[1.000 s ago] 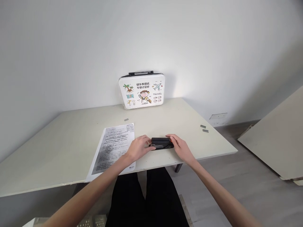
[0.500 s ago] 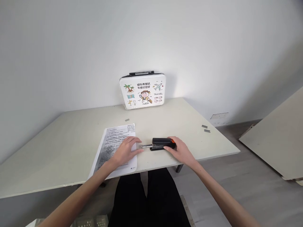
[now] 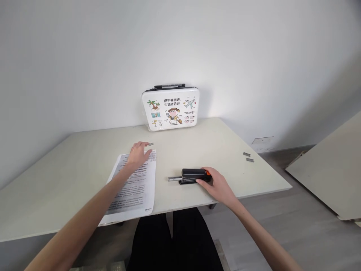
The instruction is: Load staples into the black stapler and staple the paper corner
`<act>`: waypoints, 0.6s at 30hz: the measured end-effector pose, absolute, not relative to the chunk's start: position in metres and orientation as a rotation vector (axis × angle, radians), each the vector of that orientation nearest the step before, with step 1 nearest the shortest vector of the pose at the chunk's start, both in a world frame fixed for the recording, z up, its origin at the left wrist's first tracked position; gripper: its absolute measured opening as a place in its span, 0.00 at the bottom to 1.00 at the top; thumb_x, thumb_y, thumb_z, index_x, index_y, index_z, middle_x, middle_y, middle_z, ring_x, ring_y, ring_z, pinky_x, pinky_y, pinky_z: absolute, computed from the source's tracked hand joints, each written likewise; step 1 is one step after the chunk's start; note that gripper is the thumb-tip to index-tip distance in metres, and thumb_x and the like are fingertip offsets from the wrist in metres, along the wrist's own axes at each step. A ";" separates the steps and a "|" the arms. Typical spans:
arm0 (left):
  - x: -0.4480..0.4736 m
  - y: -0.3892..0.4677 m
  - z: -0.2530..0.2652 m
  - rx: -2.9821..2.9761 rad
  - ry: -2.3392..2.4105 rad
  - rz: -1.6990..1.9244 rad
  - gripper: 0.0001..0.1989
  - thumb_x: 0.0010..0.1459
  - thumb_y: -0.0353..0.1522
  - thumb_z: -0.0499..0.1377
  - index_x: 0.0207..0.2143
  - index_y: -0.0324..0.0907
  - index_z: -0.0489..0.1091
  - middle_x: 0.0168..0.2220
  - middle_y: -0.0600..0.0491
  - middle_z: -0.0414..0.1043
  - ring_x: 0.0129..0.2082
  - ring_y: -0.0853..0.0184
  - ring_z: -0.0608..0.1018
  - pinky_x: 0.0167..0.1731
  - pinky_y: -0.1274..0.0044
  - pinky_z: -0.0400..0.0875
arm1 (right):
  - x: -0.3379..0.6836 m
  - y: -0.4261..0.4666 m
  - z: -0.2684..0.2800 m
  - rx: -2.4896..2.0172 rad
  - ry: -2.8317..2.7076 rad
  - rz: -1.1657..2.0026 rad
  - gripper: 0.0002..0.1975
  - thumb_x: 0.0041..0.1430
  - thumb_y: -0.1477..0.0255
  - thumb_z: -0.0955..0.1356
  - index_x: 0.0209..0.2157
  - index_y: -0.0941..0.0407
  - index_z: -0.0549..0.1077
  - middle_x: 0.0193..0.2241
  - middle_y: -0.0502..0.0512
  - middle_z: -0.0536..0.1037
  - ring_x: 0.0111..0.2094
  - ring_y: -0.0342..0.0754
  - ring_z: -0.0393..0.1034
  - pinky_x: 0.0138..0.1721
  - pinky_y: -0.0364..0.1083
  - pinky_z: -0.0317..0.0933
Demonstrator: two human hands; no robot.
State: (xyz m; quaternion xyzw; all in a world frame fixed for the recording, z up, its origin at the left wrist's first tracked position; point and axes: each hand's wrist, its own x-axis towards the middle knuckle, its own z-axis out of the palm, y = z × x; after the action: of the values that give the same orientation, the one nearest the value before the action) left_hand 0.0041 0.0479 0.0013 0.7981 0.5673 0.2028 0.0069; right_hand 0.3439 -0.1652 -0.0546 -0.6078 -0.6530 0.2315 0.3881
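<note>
My right hand point(image 3: 216, 184) is wrapped round the back end of a black stapler point(image 3: 194, 173) with an orange part, lying near the table's front edge. From the stapler's left end a metal staple tray point(image 3: 174, 178) sticks out. My left hand point(image 3: 138, 154) is over the top of a printed sheet of paper point(image 3: 135, 188), its thumb and fingers apart. Close by its fingertips lies a small grey strip of staples point(image 3: 150, 144); nothing shows between the fingers.
A white travel case point(image 3: 172, 109) with cartoon prints stands at the back of the white table point(image 3: 84, 162), near the wall. Two more staple strips point(image 3: 248, 157) lie toward the right edge. A pale board point(image 3: 332, 169) is off to the right, above the grey floor.
My left hand has moved from the stapler's tray up and left to the staple strip behind the paper. My right hand has stayed on the stapler. The paper appears shifted slightly left.
</note>
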 end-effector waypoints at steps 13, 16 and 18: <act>0.028 0.051 0.011 2.369 1.593 0.650 0.15 0.71 0.40 0.51 0.47 0.44 0.74 0.44 0.48 0.81 0.44 0.59 0.81 0.45 0.71 0.74 | 0.345 -0.165 -0.051 -1.555 -1.661 0.615 0.21 0.68 0.53 0.67 0.56 0.48 0.70 0.53 0.58 0.78 0.54 0.58 0.73 0.52 0.57 0.71; 0.033 0.000 0.022 2.398 1.421 0.632 0.16 0.72 0.42 0.50 0.50 0.46 0.73 0.39 0.52 0.81 0.40 0.63 0.82 0.43 0.74 0.74 | 0.346 -0.166 -0.052 -1.549 -1.672 0.582 0.21 0.67 0.53 0.68 0.56 0.48 0.70 0.54 0.58 0.78 0.55 0.58 0.73 0.53 0.57 0.71; 0.037 -0.036 0.027 2.384 1.277 0.656 0.17 0.72 0.42 0.51 0.52 0.46 0.73 0.37 0.53 0.81 0.38 0.63 0.82 0.41 0.74 0.74 | 0.346 -0.166 -0.052 -1.553 -1.672 0.577 0.22 0.67 0.52 0.68 0.56 0.49 0.70 0.54 0.58 0.78 0.55 0.58 0.73 0.53 0.57 0.71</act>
State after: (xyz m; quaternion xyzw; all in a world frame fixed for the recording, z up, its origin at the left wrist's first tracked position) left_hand 0.0374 -0.0364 0.0269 0.8429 0.4516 0.2320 0.1781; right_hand 0.3459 -0.1664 -0.0523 -0.6093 -0.6558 0.2262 0.3839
